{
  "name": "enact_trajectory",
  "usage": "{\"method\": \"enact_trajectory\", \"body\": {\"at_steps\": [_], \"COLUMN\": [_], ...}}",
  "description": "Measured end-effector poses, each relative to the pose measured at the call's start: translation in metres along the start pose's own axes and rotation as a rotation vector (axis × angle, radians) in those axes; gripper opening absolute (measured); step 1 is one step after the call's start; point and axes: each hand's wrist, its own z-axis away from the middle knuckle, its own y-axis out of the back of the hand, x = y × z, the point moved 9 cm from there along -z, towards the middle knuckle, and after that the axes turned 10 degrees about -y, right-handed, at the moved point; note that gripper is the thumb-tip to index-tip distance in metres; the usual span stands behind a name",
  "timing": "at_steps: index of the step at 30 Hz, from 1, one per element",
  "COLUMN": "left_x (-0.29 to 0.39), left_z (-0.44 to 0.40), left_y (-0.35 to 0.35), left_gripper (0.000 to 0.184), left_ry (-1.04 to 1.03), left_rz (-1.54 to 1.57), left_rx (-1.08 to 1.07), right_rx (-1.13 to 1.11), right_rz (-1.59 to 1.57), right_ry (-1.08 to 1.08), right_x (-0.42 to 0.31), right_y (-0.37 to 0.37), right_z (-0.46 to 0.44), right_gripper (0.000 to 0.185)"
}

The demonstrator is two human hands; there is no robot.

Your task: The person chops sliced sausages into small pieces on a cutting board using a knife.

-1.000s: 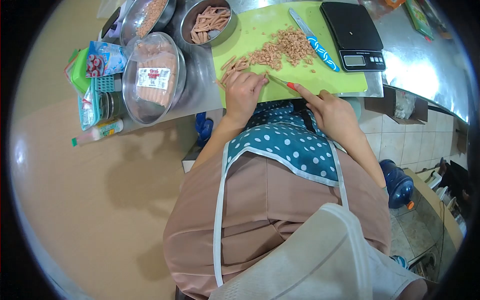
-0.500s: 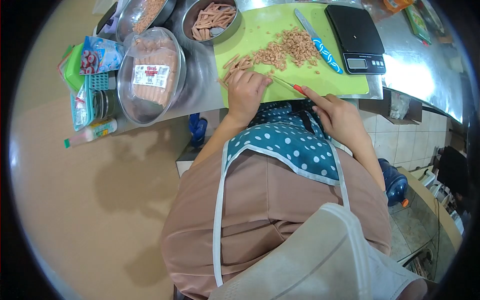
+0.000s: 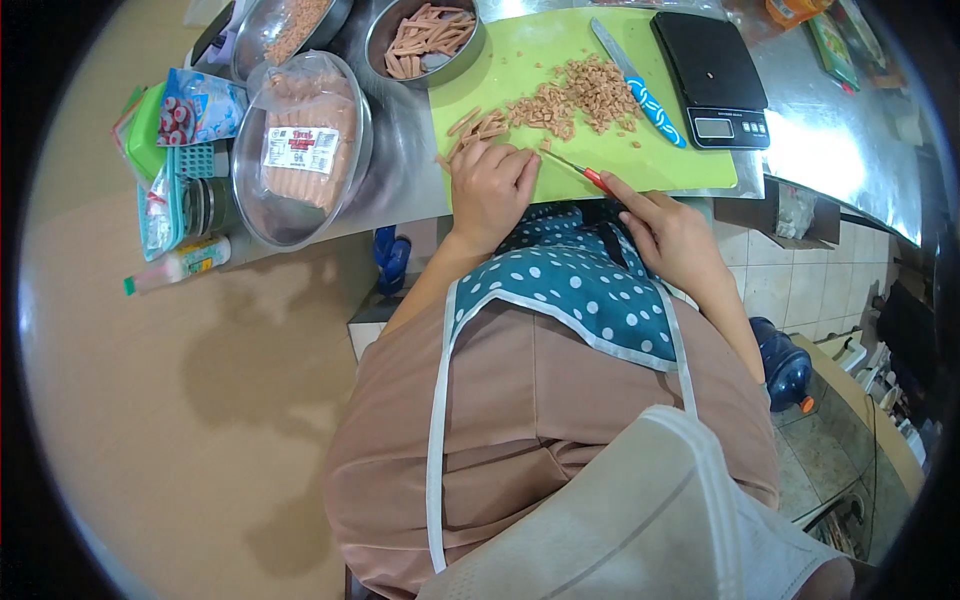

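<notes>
My right hand (image 3: pixel 672 232) grips a small knife by its red handle (image 3: pixel 597 180), index finger stretched along it. The thin knife blade (image 3: pixel 564 161) points left over the green cutting board (image 3: pixel 690 175). My left hand (image 3: pixel 490 190) is closed, its curled fingers on sausage strips (image 3: pixel 482 128) at the board's left edge; the ends under the fingers are hidden. Just beyond the blade lies a pile of chopped sausage pieces (image 3: pixel 603 92). A second knife with a blue-and-white patterned handle (image 3: pixel 657 115) rests to the right of the pile.
A black kitchen scale (image 3: pixel 712 75) sits at the board's right. A bowl of sausage strips (image 3: pixel 430 38), a bowl of chopped bits (image 3: pixel 296 25) and a bowl with packaged sausages (image 3: pixel 310 165) stand left. A teal basket (image 3: pixel 178 205) and a bottle (image 3: pixel 180 266) are at the far left.
My left hand has shifted very slightly left, away from the blade. The knife in my right hand has hardly moved, and the sausage piles look the same.
</notes>
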Motion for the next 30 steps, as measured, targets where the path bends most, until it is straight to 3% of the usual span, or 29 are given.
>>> {"method": "enact_trajectory", "body": {"at_steps": [17, 20, 25, 29, 30], "left_x": [-0.006, -0.027, -0.053, -0.063, -0.060], "left_z": [0.001, 0.001, 0.018, 0.028, 0.027], "left_y": [0.014, 0.046, 0.055, 0.037, 0.035], "left_gripper": [0.009, 0.015, 0.025, 0.025, 0.031], "left_ry": [0.000, 0.023, -0.046, -0.072, -0.093], "left_rz": [-0.043, 0.039, 0.034, 0.011, 0.002], "left_rx": [0.000, -0.037, -0.334, -0.337, -0.296], "right_rx": [-0.030, -0.015, -0.096, -0.017, 0.032], "right_rz": [-0.087, -0.149, -0.130, -0.063, -0.053], "right_ry": [-0.061, -0.044, -0.030, 0.000, -0.001], "right_x": [0.006, 0.002, -0.010, -0.011, -0.010], "right_y": [0.004, 0.009, -0.005, -0.010, -0.007], "right_z": [0.003, 0.002, -0.007, -0.018, -0.019], "right_gripper": [0.046, 0.046, 0.045, 0.045, 0.045]}}
